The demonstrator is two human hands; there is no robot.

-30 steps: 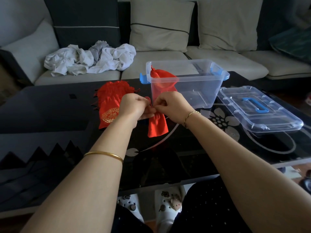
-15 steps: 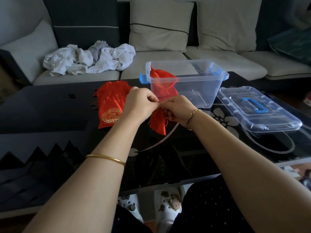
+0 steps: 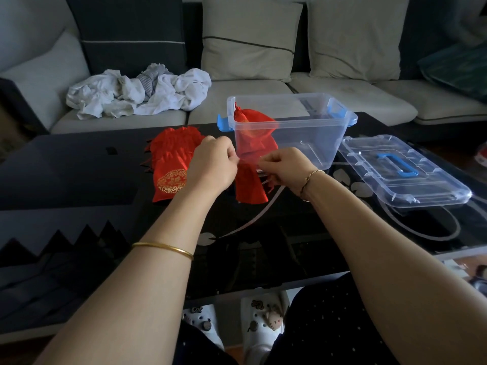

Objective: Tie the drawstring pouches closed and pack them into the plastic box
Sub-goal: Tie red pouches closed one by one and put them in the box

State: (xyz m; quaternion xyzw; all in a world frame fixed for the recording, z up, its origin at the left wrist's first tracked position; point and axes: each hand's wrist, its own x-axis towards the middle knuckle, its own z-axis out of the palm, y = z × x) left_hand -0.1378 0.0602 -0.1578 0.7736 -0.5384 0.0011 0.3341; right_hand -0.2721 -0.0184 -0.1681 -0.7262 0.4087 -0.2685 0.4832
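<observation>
A small red drawstring pouch (image 3: 249, 187) hangs just above the dark glass table, between my hands. My left hand (image 3: 213, 164) pinches its cord at the pouch's neck. My right hand (image 3: 283, 169) pinches the other end of the cord, a short way to the right. A pile of flat red pouches (image 3: 171, 160), the top one with a gold emblem, lies left of my left hand. The clear plastic box (image 3: 303, 127) with blue latches stands behind my hands, and one tied red pouch (image 3: 253, 127) leans in its left end.
The box's clear lid (image 3: 400, 169) with a blue handle lies on the table to the right. A sofa with cushions and a heap of white cloth (image 3: 137, 93) runs behind the table (image 3: 66, 175). My slippered feet show below the near table edge.
My hands have drawn apart sideways, stretching the cord taut between them. The pouch stays hanging under them.
</observation>
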